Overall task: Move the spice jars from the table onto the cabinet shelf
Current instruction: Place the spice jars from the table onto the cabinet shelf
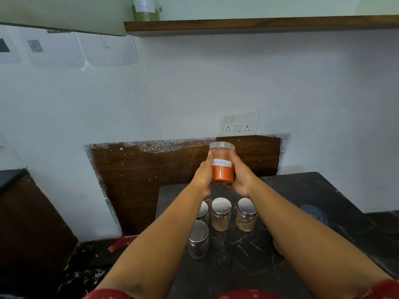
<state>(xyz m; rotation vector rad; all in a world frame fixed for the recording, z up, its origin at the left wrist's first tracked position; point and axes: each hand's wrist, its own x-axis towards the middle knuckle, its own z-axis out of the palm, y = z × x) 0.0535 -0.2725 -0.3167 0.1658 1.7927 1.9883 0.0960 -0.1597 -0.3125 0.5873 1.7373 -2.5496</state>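
Observation:
A glass jar of red chilli powder with a steel lid and a white label is held upright in the air above the black table. My left hand and my right hand clasp it from either side. Below my arms, several steel-lidded spice jars stand on the table: one with pale powder, one with beige pieces, one with dark contents, and one partly hidden by my left arm. A labelled jar of greenish spice stands on the wooden cabinet shelf high up.
A grey cabinet door hangs to the left of the shelf. A switch and socket plate is on the wall above a brown panel. A dark round object lies on the table at right. Something red lies left of the table.

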